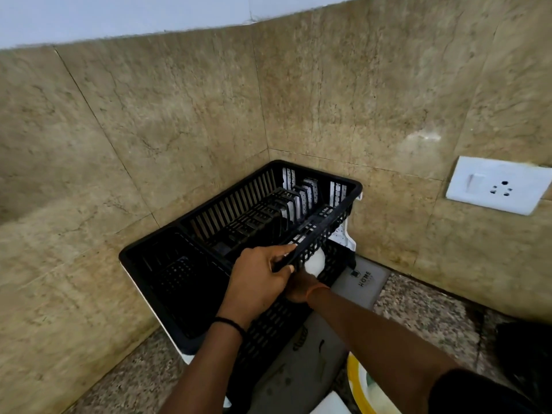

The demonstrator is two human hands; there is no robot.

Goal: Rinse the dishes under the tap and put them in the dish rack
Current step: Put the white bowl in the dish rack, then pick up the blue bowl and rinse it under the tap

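Stood in the corner where two brown tiled walls (373, 94) met: black dish rack (167, 264), back and left edges hard against the tiles, white drip tray (348, 234) poking out beneath at the far right. Lay tilted, right side rail raised off the lower slatted part. Gripped that rail near its middle with the left hand (260, 282), fingers curled over the top bar, thumb underneath; black band at the wrist. Reached under the raised rail with the right hand (298, 289), mostly hidden behind the left, orange band at the wrist; held a white rounded dish (315, 261) just below the rail, though cannot tell how the fingers sat on it. Inside the rack: upright plate dividers in the far half, a perforated cutlery cup in the near left, no dishes seen standing in either. Open room only to the right, over a grey mat (358, 282) and speckled granite counter (424, 306). Yellow-rimmed plate (354, 380) at the bottom edge. White switch socket (497, 185) on the right wall.
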